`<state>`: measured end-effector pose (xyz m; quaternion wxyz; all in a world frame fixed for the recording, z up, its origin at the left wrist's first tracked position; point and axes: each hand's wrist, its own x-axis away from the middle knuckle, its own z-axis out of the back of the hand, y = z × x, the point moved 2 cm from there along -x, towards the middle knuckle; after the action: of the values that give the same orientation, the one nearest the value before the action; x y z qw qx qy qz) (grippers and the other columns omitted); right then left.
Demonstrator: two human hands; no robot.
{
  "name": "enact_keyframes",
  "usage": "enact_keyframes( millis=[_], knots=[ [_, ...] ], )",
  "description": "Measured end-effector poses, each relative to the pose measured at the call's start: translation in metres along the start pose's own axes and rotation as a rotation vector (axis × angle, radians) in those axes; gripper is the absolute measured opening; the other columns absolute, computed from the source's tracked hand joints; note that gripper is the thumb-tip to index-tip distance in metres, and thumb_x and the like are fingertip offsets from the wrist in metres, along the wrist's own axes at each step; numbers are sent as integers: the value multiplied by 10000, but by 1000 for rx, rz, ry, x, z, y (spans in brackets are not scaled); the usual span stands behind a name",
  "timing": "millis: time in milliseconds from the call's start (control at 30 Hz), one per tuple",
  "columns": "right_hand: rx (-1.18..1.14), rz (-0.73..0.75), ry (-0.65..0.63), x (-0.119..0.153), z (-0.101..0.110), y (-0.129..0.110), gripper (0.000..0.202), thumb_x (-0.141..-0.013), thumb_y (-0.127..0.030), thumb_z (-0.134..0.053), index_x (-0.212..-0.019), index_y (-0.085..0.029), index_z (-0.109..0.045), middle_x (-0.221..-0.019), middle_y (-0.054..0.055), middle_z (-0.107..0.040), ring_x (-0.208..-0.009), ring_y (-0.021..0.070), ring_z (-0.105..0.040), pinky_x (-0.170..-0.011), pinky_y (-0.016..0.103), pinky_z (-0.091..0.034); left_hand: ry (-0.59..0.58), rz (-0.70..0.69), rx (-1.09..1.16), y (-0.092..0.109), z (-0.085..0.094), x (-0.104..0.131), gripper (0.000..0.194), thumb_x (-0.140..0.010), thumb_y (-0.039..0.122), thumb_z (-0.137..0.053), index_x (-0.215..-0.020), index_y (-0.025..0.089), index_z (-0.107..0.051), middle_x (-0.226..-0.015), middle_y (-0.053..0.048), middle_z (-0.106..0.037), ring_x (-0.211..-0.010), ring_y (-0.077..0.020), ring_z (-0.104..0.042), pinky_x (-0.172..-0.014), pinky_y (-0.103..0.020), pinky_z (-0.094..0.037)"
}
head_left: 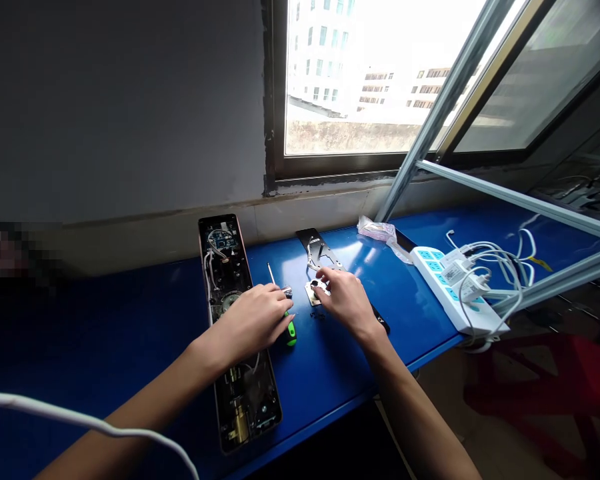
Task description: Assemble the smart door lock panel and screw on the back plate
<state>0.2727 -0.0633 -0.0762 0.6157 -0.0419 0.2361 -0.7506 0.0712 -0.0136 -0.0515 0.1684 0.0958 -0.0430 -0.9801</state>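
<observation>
While the opened black case (241,257) lies under my left forearm, my left hand (261,310) curls its fingers close together by a small metal cylinder (287,292); I cannot tell whether they grip it. The green-handled screwdriver (291,333) shows just beside that hand. Farther right, the small pale plate (313,300) rests on the blue table (410,313), and my right hand (347,300) holds thumb and forefinger narrowly apart at it, their grip unclear.

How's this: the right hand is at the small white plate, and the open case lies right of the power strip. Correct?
Not quite: the head view shows the open case left of the power strip. The right hand is at the small white plate.
</observation>
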Motion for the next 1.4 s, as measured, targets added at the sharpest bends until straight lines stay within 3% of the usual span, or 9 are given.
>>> enact_keyframes(
  millis=[200, 333, 400, 500, 600, 700, 900, 1267, 1400],
  knots=[
    [-32, -7, -10, 4, -5, 1, 137, -893, -195, -675, -1019, -219, -721, -911, 84, -805, -827, 255, -752, -679, 341, -490, -44, 19, -23, 0, -6, -1, 209, -1013, 271, -592, -955, 174, -768, -1107, -123, -784, -1085, -287, -743, -954, -415, -593],
    [-98, 24, 9, 6, 2, -5, 114, -886, -199, -701, -999, -210, -713, -888, 72, -803, -794, 236, -751, -680, 337, -508, -52, 21, -3, 1, -3, 2, 197, -1012, 250, -596, -1045, 159, -768, -1178, -132, -766, -1127, -308, -724, -972, -465, -600],
    [-149, 73, 18, 8, 9, -14, 111, -892, -213, -711, -1003, -215, -703, -896, 53, -803, -801, 211, -753, -695, 320, -528, 44, 5, 43, -1, 4, 8, 222, -1017, 234, -587, -1151, 162, -750, -1216, -122, -751, -1197, -301, -686, -1018, -468, -588],
    [-234, 168, 42, 11, 19, -37, 118, -914, -240, -706, -1030, -229, -685, -930, 23, -801, -838, 171, -757, -728, 290, -554, 321, 30, 117, -9, 18, 27, 251, -1021, 218, -580, -1228, 173, -714, -1253, -109, -720, -1260, -268, -630, -1082, -445, -556],
    [-296, 259, 70, 12, 25, -66, 141, -917, -262, -716, -1050, -238, -677, -938, 14, -795, -863, 163, -754, -747, 287, -569, 559, 148, 116, -20, 24, 55, 221, -997, 183, -600, -1190, 187, -709, -1249, -95, -701, -1252, -254, -613, -1103, -448, -533],
    [-341, 387, 73, 10, 22, -94, 135, -908, -231, -723, -1036, -236, -681, -949, 15, -791, -832, 157, -746, -732, 281, -570, 670, 299, 94, -30, 17, 81, 220, -980, 156, -583, -1156, 209, -704, -1217, -77, -700, -1253, -269, -594, -1122, -499, -506],
    [-249, 538, 8, 5, -5, -124, 134, -930, -256, -708, -1063, -248, -690, -934, 17, -784, -828, 164, -726, -756, 282, -552, 662, 377, 161, -31, -3, 102, 262, -1011, 161, -520, -1212, 205, -681, -1257, -87, -671, -1309, -280, -534, -1141, -526, -493],
    [-231, 590, -7, 4, -26, -126, 148, -957, -233, -680, -1104, -226, -692, -1009, 49, -776, -882, 188, -713, -809, 321, -563, 658, 435, 233, -23, -7, 103, 363, -1024, 92, -431, -1315, 158, -638, -1369, -132, -599, -1403, -272, -472, -1212, -525, -449],
    [-218, 581, -10, 3, -27, -127, 63, -959, -246, -689, -1005, -217, -721, -945, 51, -752, -854, 190, -688, -787, 325, -545, 648, 453, 240, -24, -8, 103, 350, -1021, 107, -445, -1287, 173, -663, -1380, -129, -587, -1389, -277, -480, -1196, -529, -464]
  ],
)
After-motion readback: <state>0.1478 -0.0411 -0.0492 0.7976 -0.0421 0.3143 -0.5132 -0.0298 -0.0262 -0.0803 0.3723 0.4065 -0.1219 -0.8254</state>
